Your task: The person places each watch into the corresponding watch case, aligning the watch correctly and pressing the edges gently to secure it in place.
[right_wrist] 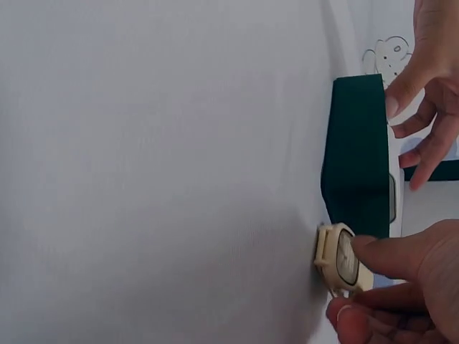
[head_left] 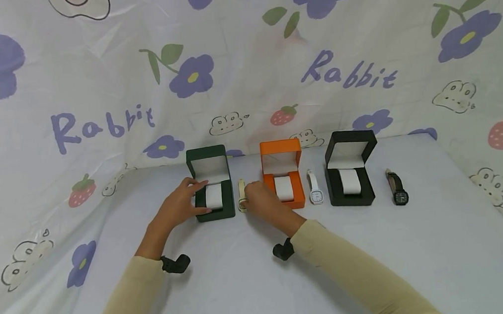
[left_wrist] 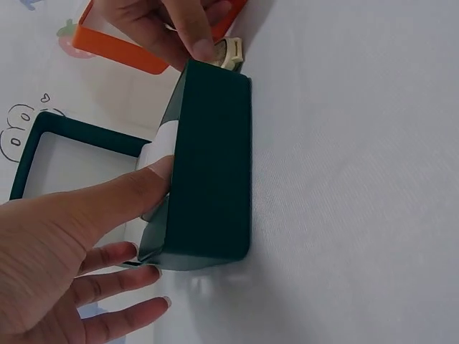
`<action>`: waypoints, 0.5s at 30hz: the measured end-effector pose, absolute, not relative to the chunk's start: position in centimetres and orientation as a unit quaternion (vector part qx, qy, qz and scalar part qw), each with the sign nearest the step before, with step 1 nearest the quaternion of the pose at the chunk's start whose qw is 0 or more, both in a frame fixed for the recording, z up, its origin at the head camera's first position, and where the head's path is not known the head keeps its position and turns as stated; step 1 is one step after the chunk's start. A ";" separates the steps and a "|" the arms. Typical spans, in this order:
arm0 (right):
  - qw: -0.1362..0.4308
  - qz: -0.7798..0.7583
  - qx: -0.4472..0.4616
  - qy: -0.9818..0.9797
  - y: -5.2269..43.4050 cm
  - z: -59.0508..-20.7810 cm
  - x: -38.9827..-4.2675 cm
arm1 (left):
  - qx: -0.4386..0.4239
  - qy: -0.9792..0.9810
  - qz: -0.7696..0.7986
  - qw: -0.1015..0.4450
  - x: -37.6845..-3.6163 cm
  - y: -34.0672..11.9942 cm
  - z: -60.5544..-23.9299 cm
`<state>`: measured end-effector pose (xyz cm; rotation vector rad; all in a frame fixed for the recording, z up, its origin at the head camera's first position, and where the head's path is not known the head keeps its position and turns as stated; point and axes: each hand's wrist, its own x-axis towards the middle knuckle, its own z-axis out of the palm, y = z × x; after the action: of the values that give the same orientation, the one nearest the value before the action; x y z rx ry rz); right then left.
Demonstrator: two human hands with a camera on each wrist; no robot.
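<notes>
- Cream-coloured watch (head_left: pixel 242 196) lies on the counter (head_left: pixel 253 276) between the dark green box (head_left: pixel 211 185) and the orange box (head_left: pixel 283 174), just beside the green one's right wall.
- Right hand (head_left: pixel 262 201) pinches the cream watch at its square case: in the right wrist view the thumb lies over the dial and the curled fingers (right_wrist: pixel 373 315) close under it, with the case tipped up on edge against the cloth.
- Left hand (head_left: pixel 179 205) rests on the dark green box; the thumb (left_wrist: pixel 136 190) presses the white cushion inside, and the other fingers lie spread and fairly straight along the box's left side, not curled round anything.
- Dark green box stands open, its lid upright behind it and its white lining showing.
- Orange box is open too, with a white cushion in its well, touching or nearly touching the back of the right hand.
- White watch (head_left: pixel 315 190) lies flat on the counter between the orange box and the black box (head_left: pixel 350 173).
- Black box stands open with a white cushion inside.
- Black watch (head_left: pixel 398 187) lies to the right of the black box, apart from it.
- Pale cloth printed with purple flowers, strawberries and the word "Rabbit" (head_left: pixel 347 71) hangs behind and covers the counter.
- Both forearms wear beige sleeves (head_left: pixel 355 267).
</notes>
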<state>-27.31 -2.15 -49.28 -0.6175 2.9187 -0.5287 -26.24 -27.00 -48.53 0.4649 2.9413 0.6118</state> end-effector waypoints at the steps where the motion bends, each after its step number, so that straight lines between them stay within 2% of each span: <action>1: 0.059 -0.182 -0.196 0.962 -2.2 -49.3 -27.2 | 0.153 0.967 0.198 0.052 -26.3 -26.9 -48.4; 15: 0.051 -0.274 -0.178 0.944 -2.4 -50.3 -26.9 | 0.142 0.978 0.133 0.076 -26.8 -25.8 -48.1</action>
<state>-26.88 -2.42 -50.29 -0.5417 2.8734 -0.8327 -26.85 -25.77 -48.07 0.4250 2.9318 0.3977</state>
